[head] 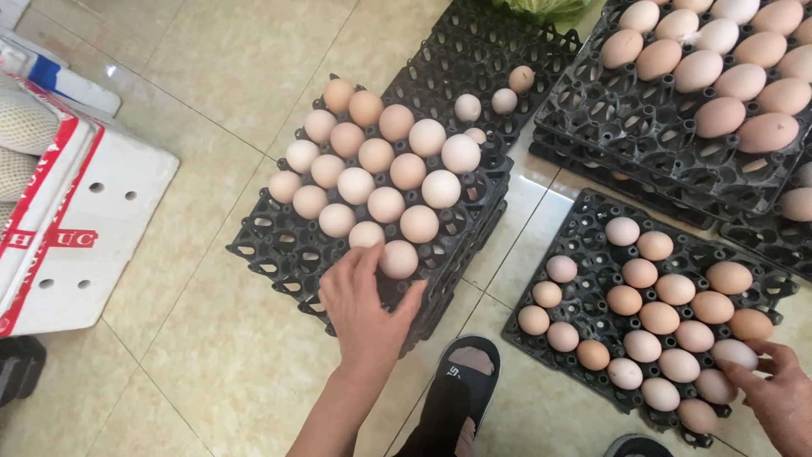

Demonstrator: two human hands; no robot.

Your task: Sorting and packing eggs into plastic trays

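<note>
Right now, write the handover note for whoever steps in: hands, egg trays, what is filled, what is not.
Left hand: open, fingertips on an egg at the near edge of the stacked black trays.
Right hand: fingers on a pale egg in the floor tray on the right.
Filled: most of the stack's top tray; the right tray mostly.
Left: empty cups along the stack's near-left edge and around the right tray's rim.
</note>
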